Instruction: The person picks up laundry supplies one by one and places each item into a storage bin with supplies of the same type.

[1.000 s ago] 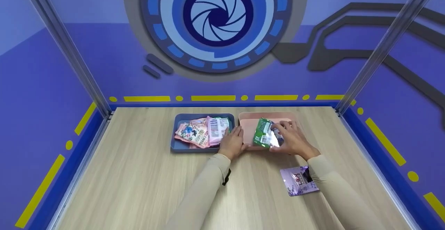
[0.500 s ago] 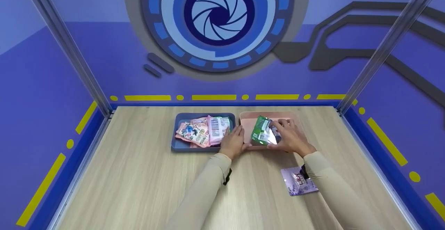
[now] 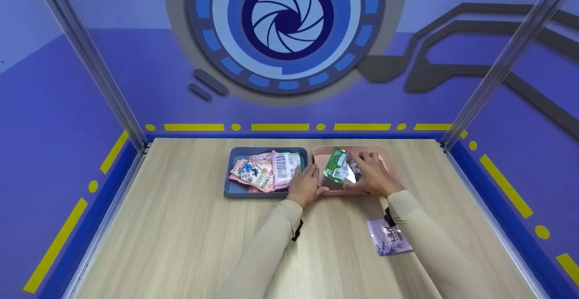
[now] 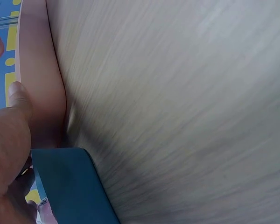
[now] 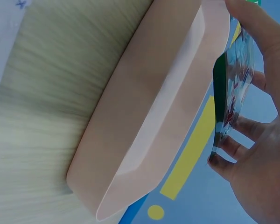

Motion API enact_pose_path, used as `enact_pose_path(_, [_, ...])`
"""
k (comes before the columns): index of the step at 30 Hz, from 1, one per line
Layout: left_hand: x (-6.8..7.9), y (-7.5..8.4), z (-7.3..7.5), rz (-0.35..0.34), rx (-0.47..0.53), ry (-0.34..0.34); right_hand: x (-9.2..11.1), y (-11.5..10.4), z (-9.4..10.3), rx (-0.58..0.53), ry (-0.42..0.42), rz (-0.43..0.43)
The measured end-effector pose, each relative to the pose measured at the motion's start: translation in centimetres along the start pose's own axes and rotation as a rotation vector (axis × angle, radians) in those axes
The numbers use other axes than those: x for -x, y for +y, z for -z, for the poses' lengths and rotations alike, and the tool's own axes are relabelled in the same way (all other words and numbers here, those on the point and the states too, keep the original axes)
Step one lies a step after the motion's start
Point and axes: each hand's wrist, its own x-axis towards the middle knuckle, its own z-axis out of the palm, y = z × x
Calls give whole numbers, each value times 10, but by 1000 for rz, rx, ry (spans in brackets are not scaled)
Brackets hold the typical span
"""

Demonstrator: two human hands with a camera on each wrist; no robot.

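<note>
A green and silver packet (image 3: 335,167) is held tilted in my right hand (image 3: 374,176), over the pink tray (image 3: 382,149). In the right wrist view, thumb and fingers grip the packet (image 5: 231,86) by its edges, above the tray rim. My left hand (image 3: 304,187) rests where the pink tray meets the blue tray (image 3: 253,195), its fingers extended. The left wrist view has its thumb against the pink tray's wall (image 4: 42,70), with the other fingers partly hidden behind the blue tray (image 4: 72,186). Inside the blue tray lie pink packets (image 3: 253,173), one with a white label.
On the wooden table (image 3: 190,235), a purple packet (image 3: 386,238) lies partly under the right forearm, in front of the pink tray. Blue and purple printed panels (image 3: 289,109) stand behind and at both sides, with metal posts (image 3: 488,77) at the corners.
My right hand has shifted slightly left with the green packet, farther over the pink tray. The left hand stays in place between the trays.
</note>
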Motion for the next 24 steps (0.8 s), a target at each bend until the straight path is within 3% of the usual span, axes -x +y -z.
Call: enact_pose_path(24, [1, 0, 3, 5, -16, 21, -27, 7, -10, -53, -100, -87])
